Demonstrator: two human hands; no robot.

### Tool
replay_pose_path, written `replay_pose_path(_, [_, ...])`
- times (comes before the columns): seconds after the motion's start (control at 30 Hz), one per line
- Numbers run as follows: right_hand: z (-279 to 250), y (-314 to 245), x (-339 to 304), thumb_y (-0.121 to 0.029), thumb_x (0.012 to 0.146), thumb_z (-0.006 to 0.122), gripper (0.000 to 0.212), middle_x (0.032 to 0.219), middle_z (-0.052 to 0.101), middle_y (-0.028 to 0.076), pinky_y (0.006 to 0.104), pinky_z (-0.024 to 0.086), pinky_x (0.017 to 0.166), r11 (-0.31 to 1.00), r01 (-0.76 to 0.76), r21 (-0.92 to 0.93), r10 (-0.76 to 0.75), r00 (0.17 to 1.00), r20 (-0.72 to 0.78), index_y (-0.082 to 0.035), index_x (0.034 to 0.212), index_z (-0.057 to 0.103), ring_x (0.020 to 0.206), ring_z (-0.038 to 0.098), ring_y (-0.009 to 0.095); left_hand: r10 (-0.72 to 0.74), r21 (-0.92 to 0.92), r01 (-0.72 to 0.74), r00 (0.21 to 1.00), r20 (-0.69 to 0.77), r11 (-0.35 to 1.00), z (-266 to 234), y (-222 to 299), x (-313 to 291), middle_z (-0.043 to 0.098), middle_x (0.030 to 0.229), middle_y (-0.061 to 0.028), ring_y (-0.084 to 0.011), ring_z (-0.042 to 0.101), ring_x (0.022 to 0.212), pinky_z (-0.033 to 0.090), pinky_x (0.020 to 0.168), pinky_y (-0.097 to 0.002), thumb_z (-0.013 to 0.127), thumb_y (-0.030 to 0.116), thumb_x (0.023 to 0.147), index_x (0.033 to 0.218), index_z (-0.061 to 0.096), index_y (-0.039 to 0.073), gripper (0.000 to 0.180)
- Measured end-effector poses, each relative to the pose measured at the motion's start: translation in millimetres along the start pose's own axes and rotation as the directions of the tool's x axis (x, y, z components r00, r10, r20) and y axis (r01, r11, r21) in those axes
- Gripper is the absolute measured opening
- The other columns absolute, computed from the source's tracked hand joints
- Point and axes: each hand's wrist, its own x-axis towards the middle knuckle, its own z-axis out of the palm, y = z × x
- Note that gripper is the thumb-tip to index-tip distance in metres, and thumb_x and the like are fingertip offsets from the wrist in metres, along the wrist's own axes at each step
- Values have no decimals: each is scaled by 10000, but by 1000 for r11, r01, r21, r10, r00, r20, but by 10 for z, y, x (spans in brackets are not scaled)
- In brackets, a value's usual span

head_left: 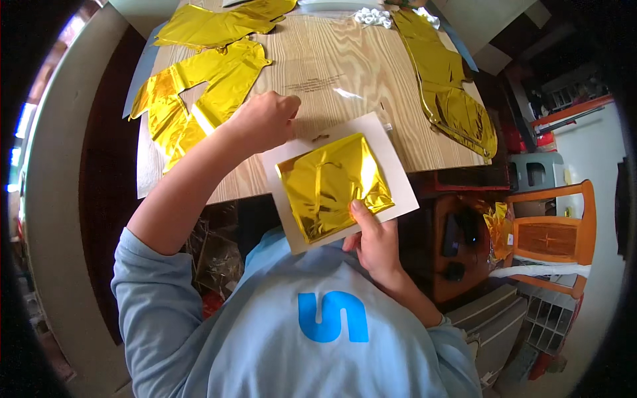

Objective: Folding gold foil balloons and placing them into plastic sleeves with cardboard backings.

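Observation:
My right hand (378, 245) grips the lower right edge of a white card (408, 200), its thumb pressed on top. Against the card lies a folded gold foil balloon (335, 182), shiny and creased into a rough square. The card is tilted over the table's near edge, in front of my chest. Beyond its upper left corner, my left hand (265, 121) is closed above the table, fingers curled; what they hold, if anything, is hidden. Flat gold foil balloons lie unfolded at the left (229, 83), the far left (215, 25) and the right (441, 76).
The wooden table (325, 53) has a small pile of white pieces (373, 18) at its far edge. To the right stands a wooden chair (547, 240) with gold foil (497, 229) on its seat. A grey stool (536, 169) is behind it.

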Motion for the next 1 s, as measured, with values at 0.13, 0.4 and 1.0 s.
replay_pose_path(0.13, [-48,47,34,-164,1015,597,349,1048,612,86,254,526,421,999,53,-1,-53,998,-31,-2,1313,517,680,625,136,35,-41,-33,999,40,999,-36,10,-37,689,822,-217,-427,689,801,558,744,-509,624,146,865,917,638,28,129])
replay_pose_path(0.4, [25,78,74,-163,1024,592,326,1033,613,88,264,524,425,991,107,-75,-107,994,-3,5,1294,520,644,625,151,11,86,-22,993,122,996,-223,311,-83,690,814,-217,-410,699,798,560,727,-496,650,147,847,918,643,16,150])
replay_pose_path(1.0, [-53,215,269,-234,1012,644,364,993,634,80,267,501,419,998,10,57,-14,997,77,-18,1278,521,584,605,149,562,218,-520,792,-239,826,210,351,159,553,770,-94,-315,612,693,496,649,-428,708,196,834,828,523,57,232])
